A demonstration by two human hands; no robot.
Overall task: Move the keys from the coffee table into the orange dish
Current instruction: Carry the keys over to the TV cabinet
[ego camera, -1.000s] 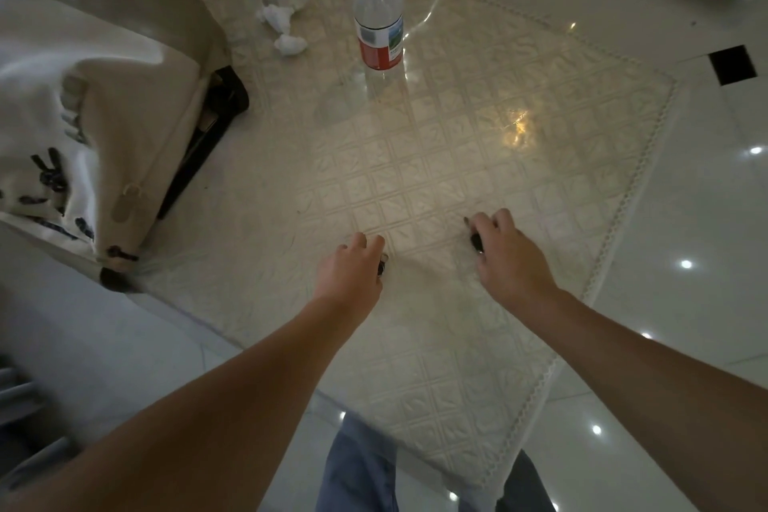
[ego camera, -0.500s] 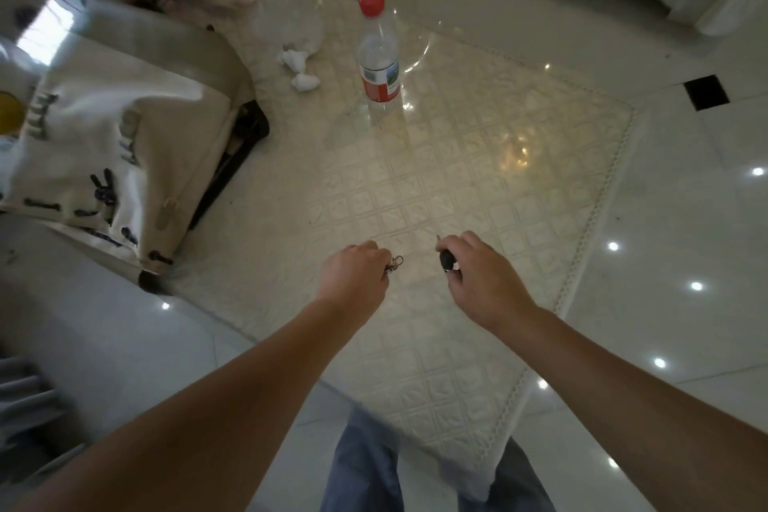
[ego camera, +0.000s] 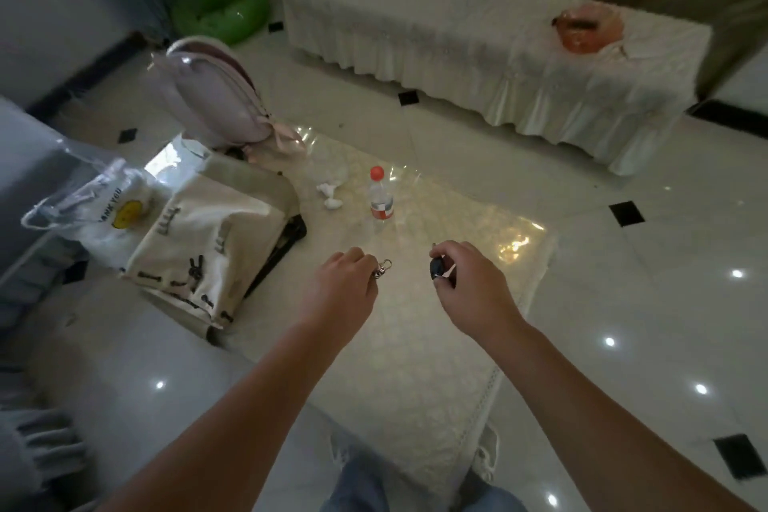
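My left hand (ego camera: pixel 343 291) is closed around a set of keys; only a silver clasp (ego camera: pixel 382 268) sticks out past the knuckles. My right hand (ego camera: pixel 469 283) pinches a black key fob (ego camera: pixel 437 268) between thumb and fingers. Both hands hover above the coffee table (ego camera: pixel 419 345), which has a cream embossed cover under glass. The orange dish (ego camera: pixel 588 28) stands far off on a long bench (ego camera: pixel 478 54) draped in white cloth, at the upper right.
A water bottle (ego camera: pixel 381 195) with a red cap and crumpled tissues (ego camera: pixel 330 193) stand on the table. A beige tote bag (ego camera: pixel 208 245), a plastic bag (ego camera: pixel 95 212) and a pink backpack (ego camera: pixel 216 96) crowd the table's left side. Glossy tiled floor lies between table and bench.
Both hands have lifted off the table with the keys and the fob in them. My head has tilted up, so the bench and the orange dish have come into view.
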